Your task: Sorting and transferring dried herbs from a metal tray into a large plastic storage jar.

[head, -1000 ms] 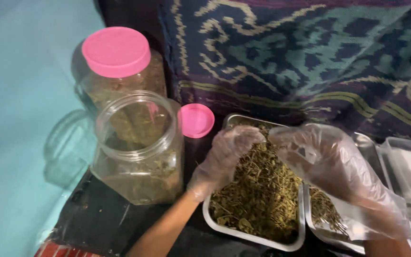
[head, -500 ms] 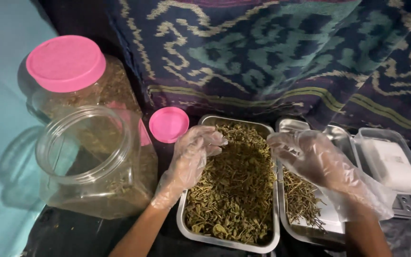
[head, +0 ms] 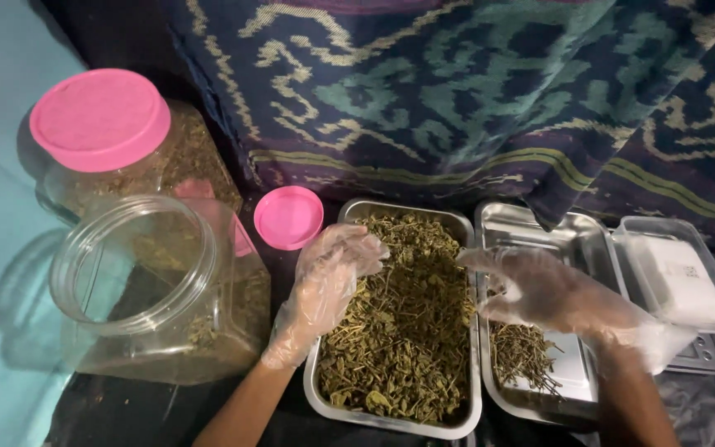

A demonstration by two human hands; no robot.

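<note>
While gloved, left hand point(head: 324, 285) (fingers bent) touches herbs point(head: 399, 331).

Dim, soft light falls from above, leaving the lower corners murky, faint glare on the metal trays point(head: 579, 236) and clear jar point(head: 146, 285), slight blur on the gloved fingers point(head: 357, 248).

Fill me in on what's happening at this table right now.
A person in clear plastic gloves works over two metal trays. The left hand rests on the dried green herbs that fill the left tray. The right hand hovers between the trays, over a smaller pile of stems in the right tray. An open clear jar stands at the left, its pink lid lying beside it, with a lidded jar behind.
</note>
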